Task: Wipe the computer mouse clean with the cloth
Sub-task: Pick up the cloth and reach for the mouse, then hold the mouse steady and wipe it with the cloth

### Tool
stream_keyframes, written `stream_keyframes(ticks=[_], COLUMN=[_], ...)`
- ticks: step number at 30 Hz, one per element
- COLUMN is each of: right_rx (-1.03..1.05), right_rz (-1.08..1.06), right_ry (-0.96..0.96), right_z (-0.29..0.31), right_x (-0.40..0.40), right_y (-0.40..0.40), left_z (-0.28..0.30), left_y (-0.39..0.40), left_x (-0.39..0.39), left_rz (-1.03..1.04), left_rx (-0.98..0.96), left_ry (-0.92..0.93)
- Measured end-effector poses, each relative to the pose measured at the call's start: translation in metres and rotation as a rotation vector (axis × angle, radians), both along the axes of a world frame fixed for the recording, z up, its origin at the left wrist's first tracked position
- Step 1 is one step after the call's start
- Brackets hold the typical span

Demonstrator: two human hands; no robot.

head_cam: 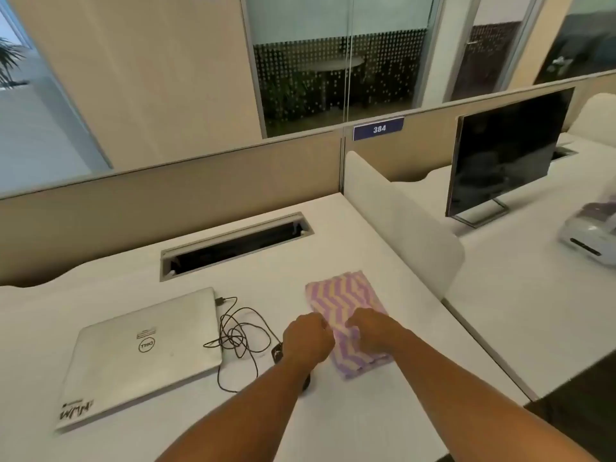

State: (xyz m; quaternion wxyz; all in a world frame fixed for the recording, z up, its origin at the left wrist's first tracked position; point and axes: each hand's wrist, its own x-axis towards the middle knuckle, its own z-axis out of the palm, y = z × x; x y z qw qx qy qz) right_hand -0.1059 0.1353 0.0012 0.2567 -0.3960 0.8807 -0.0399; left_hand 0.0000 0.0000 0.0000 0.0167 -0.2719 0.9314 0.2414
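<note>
A folded cloth [340, 296] with purple and yellow zigzag stripes lies on the white desk [333, 428]. My left hand [308, 338] and my right hand [375, 331] sit on its near half, fingers curled into the fabric, each gripping it. The black computer mouse [277, 353] lies just left of the cloth, mostly hidden under my left wrist and forearm; only a small dark part shows. Its black cable [243, 331] coils to the left.
A closed silver laptop [140, 355] lies at the left, with the cable plugged into its far corner. A cable slot [233, 245] opens in the desk behind. A white divider [400, 211] stands at the right, with a monitor [510, 151] beyond it.
</note>
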Motion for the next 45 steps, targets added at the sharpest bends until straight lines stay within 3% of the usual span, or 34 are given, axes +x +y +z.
stream_keyframes(ticks=[8, 15, 21, 25, 29, 34, 38, 45], right_rx=[0.100, 0.131, -0.062, -0.305, -0.529, -0.680, -0.650, -0.585], right_rz=[0.053, 0.025, 0.043, 0.086, -0.048, -0.066, -0.051, -0.093], right_ry=[0.121, -0.054, -0.194, -0.131, -0.040, -0.137, -0.084, 0.048], right_z=[-0.031, -0.032, -0.024, -0.022, -0.030, -0.038, -0.043, -0.055], right_x=[0.018, 0.020, 0.009, 0.008, 0.014, 0.021, 0.027, 0.036], right_y=[0.017, 0.007, 0.006, -0.002, -0.011, -0.020, -0.027, -0.047], left_z=[-0.046, -0.065, -0.056, -0.040, -0.040, -0.040, -0.049, -0.074], left_y=[0.034, 0.052, 0.042, 0.030, 0.012, -0.013, -0.033, -0.042], left_x=[0.016, 0.028, 0.020, 0.013, 0.019, 0.038, 0.080, 0.127], left_rz=[-0.179, -0.109, -0.054, 0.026, 0.082, 0.114, 0.213, 0.218], left_rx=[0.195, 0.180, 0.204, 0.280, 0.127, 0.105, 0.172, 0.297], left_ry=[-0.123, 0.002, 0.110, 0.236, 0.356, 0.461, 0.494, 0.328])
